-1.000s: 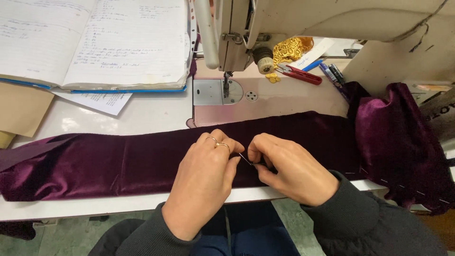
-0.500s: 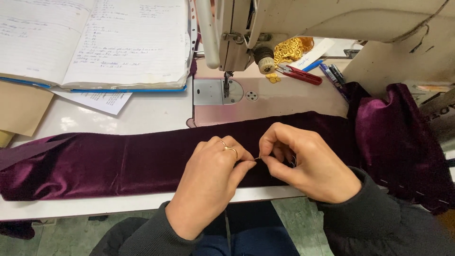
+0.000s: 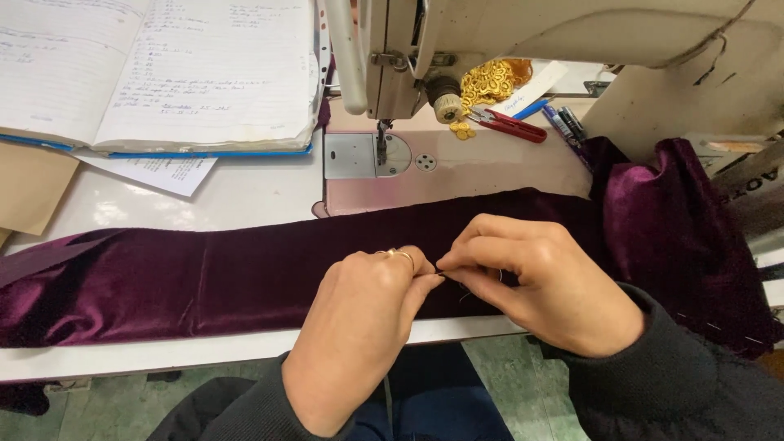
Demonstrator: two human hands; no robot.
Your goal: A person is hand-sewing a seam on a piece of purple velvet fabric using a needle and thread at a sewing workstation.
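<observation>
Pinching something tiny, both hands meet on purple velvet strip point(image 3: 204, 282). Right hand point(image 3: 543, 282) slid back toward left hand point(image 3: 367, 327); fingertips now touch, closed tight.

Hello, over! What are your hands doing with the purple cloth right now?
Left hand and right hand pinching together over purple velvet strip. Thin dark thread between fingertips. Nothing blocking; sewing machine behind.

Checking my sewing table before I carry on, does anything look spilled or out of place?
A few small gold pieces lie loose on the machine bed, strayed from the gold pile behind. Otherwise nothing stands out.
</observation>
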